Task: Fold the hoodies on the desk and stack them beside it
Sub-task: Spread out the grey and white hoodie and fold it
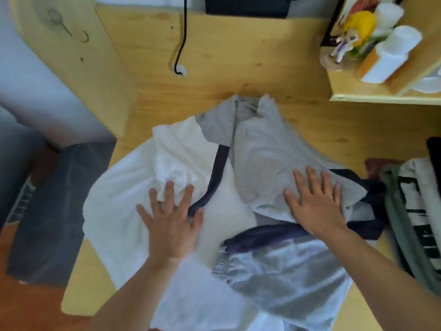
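Hoodie (260, 149) soft, floppy, light on desk (238, 56). Left hand (170, 217), right hand (315, 201) spread flat, pressing. Judgement: take hold at hem corners.

no readable text anywhere, bold black marks on a white garment (416, 211) well off to the outer side of the right hand's fingers (312, 177), blurred and cut by the frame edge, no letters made out

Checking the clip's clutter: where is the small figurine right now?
In the head view the figurine stands at the upper right on the wooden shelf, just left of the white bottles, well beyond the right hand.
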A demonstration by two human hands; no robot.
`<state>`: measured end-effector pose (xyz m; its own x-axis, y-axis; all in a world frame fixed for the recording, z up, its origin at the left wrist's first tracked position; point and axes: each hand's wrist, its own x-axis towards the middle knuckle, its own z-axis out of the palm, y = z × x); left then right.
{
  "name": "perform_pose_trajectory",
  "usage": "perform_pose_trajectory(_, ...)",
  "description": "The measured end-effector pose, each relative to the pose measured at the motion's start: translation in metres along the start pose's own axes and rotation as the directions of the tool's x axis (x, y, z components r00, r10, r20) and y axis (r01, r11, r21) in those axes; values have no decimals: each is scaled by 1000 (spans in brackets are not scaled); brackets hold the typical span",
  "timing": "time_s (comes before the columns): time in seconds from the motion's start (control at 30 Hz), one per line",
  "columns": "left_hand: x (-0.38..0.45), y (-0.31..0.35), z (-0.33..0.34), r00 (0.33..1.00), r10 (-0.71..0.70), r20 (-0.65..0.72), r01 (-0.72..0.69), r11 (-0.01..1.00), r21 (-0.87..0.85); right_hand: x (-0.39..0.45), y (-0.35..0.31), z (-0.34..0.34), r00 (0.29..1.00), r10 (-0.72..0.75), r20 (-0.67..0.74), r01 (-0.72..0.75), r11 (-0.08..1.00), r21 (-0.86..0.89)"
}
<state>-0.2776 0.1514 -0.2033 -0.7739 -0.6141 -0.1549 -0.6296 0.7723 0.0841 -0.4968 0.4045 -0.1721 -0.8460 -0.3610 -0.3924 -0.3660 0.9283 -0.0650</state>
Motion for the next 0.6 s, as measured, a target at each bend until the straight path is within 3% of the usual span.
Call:
perform_pose_trajectory(0.13,87,-7,-10,951,307,40,-309,942,131,-52,1,14,975,204,87,-211,973,91)
perform_pose_trajectory(0.2,127,-9,-19,900,429,79,-436,879,195,-75,-7,15,959,226,169,-245,965,95)
perform_pose_trajectory(0.27,156,-10,-31,873,461,161,-488,838,245,-88,-13,14,951,204,230,-222,973,54)
perform_pose_trajectory(0.37,151,0,-46,895,414,168,-446,846,291,-94,-15,-2,964,183,194,-183,983,-16)
perform_pose_trajectory(0.43,114,11,-52,930,367,22,-363,910,199,-88,-21,-7,996,82,-43,-82,997,9)
perform_pose_trajectory(0.5,64,14,-54,952,267,-152,-267,963,15,-75,-28,-2,975,-97,-198,102,995,16)
perform_pose_trajectory(0.53,38,6,-51,964,187,-190,-203,977,-64,-67,-27,4,969,-173,-175,175,985,-2)
perform_pose_trajectory(0.6,-14,-28,-35,992,41,-121,-52,994,-91,-59,-16,21,969,-232,-81,230,972,-42)
